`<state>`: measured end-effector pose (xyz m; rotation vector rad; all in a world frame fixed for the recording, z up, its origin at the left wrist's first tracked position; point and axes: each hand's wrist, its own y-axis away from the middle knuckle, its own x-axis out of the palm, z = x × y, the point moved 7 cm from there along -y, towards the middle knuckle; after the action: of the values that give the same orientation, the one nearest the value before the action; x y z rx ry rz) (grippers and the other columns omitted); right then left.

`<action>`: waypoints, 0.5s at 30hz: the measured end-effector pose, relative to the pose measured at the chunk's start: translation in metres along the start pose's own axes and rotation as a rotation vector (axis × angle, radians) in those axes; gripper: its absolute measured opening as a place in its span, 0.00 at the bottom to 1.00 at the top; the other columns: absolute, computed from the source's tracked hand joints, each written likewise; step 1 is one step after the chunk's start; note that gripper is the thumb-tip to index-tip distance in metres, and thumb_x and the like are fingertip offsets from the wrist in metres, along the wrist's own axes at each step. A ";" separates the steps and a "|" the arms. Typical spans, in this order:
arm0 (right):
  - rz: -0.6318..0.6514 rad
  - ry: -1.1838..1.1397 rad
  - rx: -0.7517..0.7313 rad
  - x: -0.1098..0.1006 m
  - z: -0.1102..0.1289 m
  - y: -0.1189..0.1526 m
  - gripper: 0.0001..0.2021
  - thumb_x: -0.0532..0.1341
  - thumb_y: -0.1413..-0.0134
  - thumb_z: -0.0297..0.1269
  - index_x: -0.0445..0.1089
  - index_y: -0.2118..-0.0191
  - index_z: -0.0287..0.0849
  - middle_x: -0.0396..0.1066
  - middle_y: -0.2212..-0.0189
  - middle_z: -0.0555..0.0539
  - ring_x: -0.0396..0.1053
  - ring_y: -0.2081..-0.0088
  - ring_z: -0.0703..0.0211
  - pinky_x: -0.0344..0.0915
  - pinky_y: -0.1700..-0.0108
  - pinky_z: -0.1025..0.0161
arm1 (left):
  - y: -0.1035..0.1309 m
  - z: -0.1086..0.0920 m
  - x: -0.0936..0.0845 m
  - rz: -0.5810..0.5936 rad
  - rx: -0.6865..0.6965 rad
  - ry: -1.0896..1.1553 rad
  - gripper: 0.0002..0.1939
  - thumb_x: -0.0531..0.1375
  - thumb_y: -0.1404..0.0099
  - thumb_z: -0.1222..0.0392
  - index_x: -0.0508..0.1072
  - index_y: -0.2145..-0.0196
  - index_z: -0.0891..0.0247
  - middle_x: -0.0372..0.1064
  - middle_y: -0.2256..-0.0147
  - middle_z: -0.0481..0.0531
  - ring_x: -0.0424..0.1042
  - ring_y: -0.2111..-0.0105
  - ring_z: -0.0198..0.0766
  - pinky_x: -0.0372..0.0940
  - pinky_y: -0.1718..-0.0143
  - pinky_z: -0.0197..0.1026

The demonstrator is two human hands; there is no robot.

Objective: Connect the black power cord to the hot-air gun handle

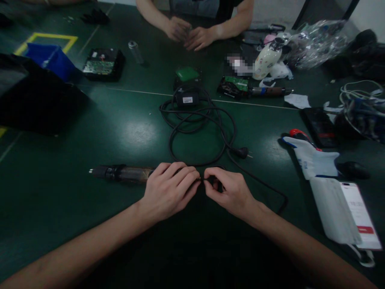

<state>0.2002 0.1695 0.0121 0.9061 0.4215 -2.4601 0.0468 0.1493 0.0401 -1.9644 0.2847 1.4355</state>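
An electric screwdriver [129, 174] with a dark, brownish body lies on the green table, its tip toward the left. My left hand [171, 186] is wrapped over its right end. Close beside it, my right hand [227, 188] pinches the small dark end of a cable, facing the screwdriver's end; a narrow gap shows between the fingertips of both hands. Whether the cable end touches the screwdriver cannot be made out. Behind the hands lies a coiled black cable [224, 140] with an adapter box [187, 98] and a two-pin plug [241, 152].
Across the table [126, 124] rest another person's hands [195, 37]. Hard drives [104, 63], a blue bin [49, 60] and a black bag [33, 96] are at the left. To the right are a second screwdriver [269, 92], a glove [313, 156], a mask [333, 208] and phones [359, 214].
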 end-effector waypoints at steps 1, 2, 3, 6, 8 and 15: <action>-0.004 -0.001 -0.003 0.000 0.000 0.000 0.06 0.60 0.35 0.31 0.69 0.54 0.45 0.73 0.68 0.51 0.71 0.71 0.64 0.65 0.69 0.67 | 0.000 0.000 0.000 -0.003 0.002 -0.005 0.09 0.63 0.30 0.59 0.77 0.53 0.59 0.80 0.53 0.52 0.76 0.53 0.44 0.64 0.56 0.48; -0.005 -0.003 -0.004 0.000 0.000 0.000 0.06 0.60 0.35 0.31 0.70 0.54 0.45 0.73 0.68 0.51 0.71 0.71 0.64 0.65 0.69 0.67 | 0.000 0.000 0.000 -0.005 0.004 -0.012 0.09 0.63 0.30 0.59 0.77 0.53 0.59 0.80 0.53 0.52 0.76 0.53 0.44 0.64 0.57 0.48; -0.003 -0.006 -0.005 0.000 0.000 0.000 0.06 0.60 0.35 0.31 0.70 0.54 0.45 0.73 0.67 0.51 0.71 0.71 0.64 0.66 0.68 0.67 | 0.001 0.000 0.000 -0.009 0.008 -0.019 0.09 0.64 0.30 0.60 0.77 0.53 0.59 0.80 0.53 0.52 0.76 0.53 0.44 0.64 0.57 0.48; 0.001 -0.015 -0.002 0.000 0.000 0.000 0.06 0.60 0.35 0.31 0.70 0.54 0.45 0.74 0.67 0.51 0.71 0.70 0.64 0.66 0.68 0.67 | 0.001 0.000 0.000 -0.015 0.018 -0.040 0.08 0.64 0.29 0.59 0.77 0.54 0.58 0.80 0.54 0.52 0.76 0.54 0.44 0.63 0.57 0.48; 0.003 -0.013 0.001 0.000 0.000 0.000 0.06 0.60 0.35 0.31 0.70 0.53 0.45 0.74 0.66 0.51 0.71 0.70 0.64 0.66 0.68 0.67 | 0.001 0.000 0.001 -0.012 0.020 -0.050 0.07 0.63 0.29 0.59 0.77 0.54 0.58 0.80 0.54 0.52 0.76 0.54 0.44 0.63 0.58 0.47; 0.014 -0.010 0.013 0.000 -0.001 0.000 0.06 0.61 0.35 0.31 0.70 0.54 0.45 0.73 0.66 0.51 0.71 0.70 0.64 0.66 0.68 0.67 | 0.000 0.000 -0.001 -0.013 0.005 -0.019 0.09 0.63 0.29 0.56 0.77 0.53 0.59 0.80 0.53 0.52 0.76 0.53 0.45 0.64 0.57 0.48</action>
<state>0.2007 0.1696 0.0115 0.8987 0.3955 -2.4563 0.0468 0.1491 0.0413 -1.9443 0.2659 1.4430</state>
